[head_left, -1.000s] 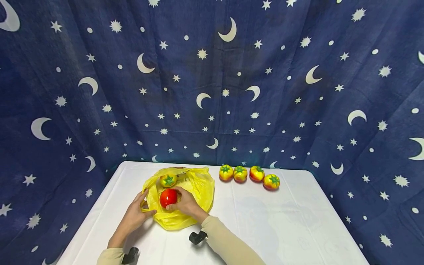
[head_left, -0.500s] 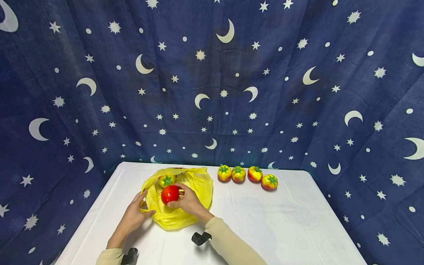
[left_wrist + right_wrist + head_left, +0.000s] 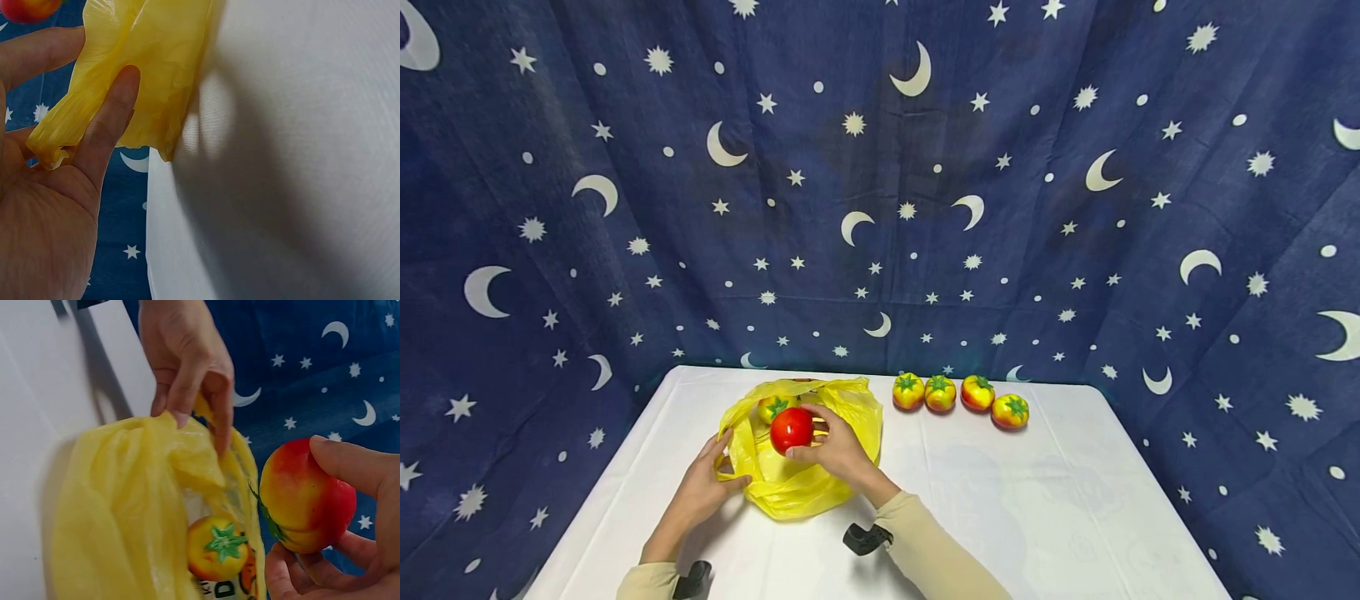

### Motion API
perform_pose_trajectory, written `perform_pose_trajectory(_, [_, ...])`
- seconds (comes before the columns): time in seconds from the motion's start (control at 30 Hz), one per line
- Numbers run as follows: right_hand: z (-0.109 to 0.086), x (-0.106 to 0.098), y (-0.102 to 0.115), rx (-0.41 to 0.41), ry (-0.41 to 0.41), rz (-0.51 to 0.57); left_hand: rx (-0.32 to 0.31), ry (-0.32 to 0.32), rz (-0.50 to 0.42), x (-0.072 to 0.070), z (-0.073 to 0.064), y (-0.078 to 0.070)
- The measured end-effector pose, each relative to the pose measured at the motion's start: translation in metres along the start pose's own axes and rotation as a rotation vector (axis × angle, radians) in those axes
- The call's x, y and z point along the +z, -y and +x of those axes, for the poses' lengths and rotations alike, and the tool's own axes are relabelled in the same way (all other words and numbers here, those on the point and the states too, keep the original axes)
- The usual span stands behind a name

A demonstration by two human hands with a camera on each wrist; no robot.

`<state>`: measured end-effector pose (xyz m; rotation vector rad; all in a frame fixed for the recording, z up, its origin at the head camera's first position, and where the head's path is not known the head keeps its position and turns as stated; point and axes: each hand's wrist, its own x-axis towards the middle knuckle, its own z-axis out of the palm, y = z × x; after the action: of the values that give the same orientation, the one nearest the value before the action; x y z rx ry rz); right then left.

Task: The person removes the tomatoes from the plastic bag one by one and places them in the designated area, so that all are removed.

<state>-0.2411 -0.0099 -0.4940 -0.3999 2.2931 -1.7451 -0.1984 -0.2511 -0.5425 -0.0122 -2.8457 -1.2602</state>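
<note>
The work looks partly done. Four red-and-yellow fruits, the first (image 3: 908, 392), second (image 3: 940, 394), third (image 3: 977, 393) and fourth (image 3: 1011, 412), rest on the worktop (image 3: 1037, 500) in a loose row along its far edge, right of the middle; the fourth sits a little farther in from that edge. These four appear settled, with no hand near them.

What seems unfinished is at the yellow bag (image 3: 790, 483), which lies left of the row, toward the worktop's far-left corner, its mouth spread wide. The held fruit (image 3: 792, 430) is up over that mouth, clamped between the thumb and fingers of the right hand (image 3: 838, 454); its smooth red side faces the head camera, and the right wrist view shows its green leaf. It is not set down anywhere. One more, the bagged fruit (image 3: 775, 407), lies inside the bag toward its far side, leaf up and untouched.

The left hand (image 3: 703, 479) is clamped on the bag's left rim, thumb on one side of the film and fingers on the other. Folds and the right hand cover part of the inside, so another fruit there cannot quite be ruled out.
</note>
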Motion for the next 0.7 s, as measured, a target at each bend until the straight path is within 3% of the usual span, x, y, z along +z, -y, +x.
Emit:
perform_pose_trajectory(0.33, [-0.013,-0.018,0.012,-0.08,0.001,-0.007,0.008,0.002,-0.009,0.0,0.0,0.002])
perform_pose_trajectory(0.7, [-0.019,-0.028,0.008,-0.094,-0.029,0.023,-0.032,0.02,-0.003,0.0,-0.001,-0.002])
